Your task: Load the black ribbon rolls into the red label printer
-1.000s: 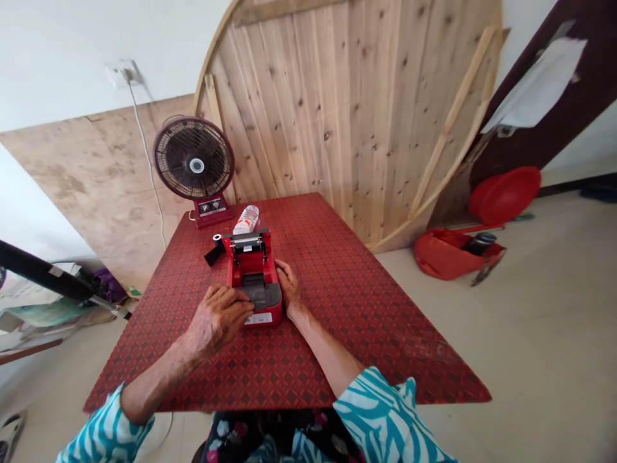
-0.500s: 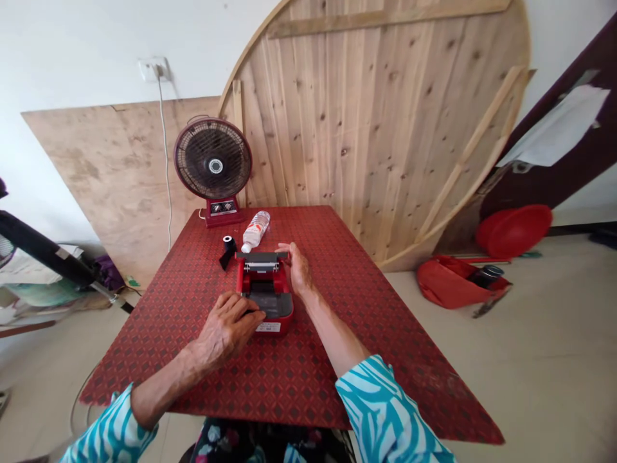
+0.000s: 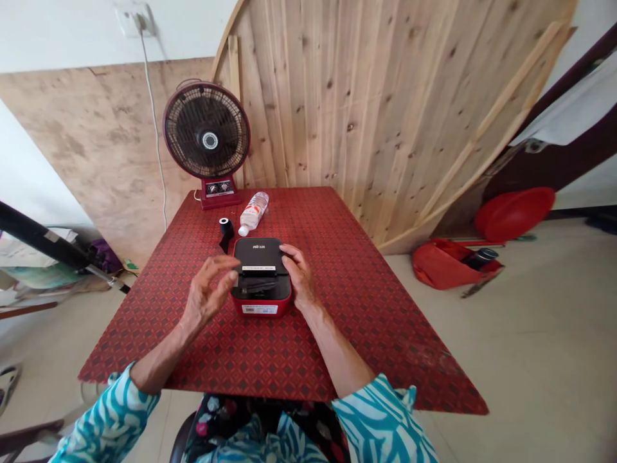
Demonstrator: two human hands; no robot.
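A small red and black label printer (image 3: 260, 254) sits on the table with its lid down. A pale strip runs across its top, and a white sticker is on its red front. My left hand (image 3: 208, 289) is at the printer's left side, fingers apart and curved, nothing in it; whether the fingertips touch the casing I cannot tell. My right hand (image 3: 299, 275) grips the right edge of the printer, its fingertips on the lid's edge. Beyond the printer lie a clear plastic bottle (image 3: 254, 213) with a white cap and a black roll (image 3: 225, 233) with a loose tail.
The table (image 3: 366, 321) has a red patterned cover. A dark red fan (image 3: 209, 140) stands at its back left corner. Behind leans a large round wooden board (image 3: 366, 122). On the floor to the right are a red bag (image 3: 436, 265) and a red basin (image 3: 515, 214).
The printer's lid has swung down from raised to closed. My left hand has lifted off the printer's front and moved left, its fingers spreading. My right hand came down with the lid.
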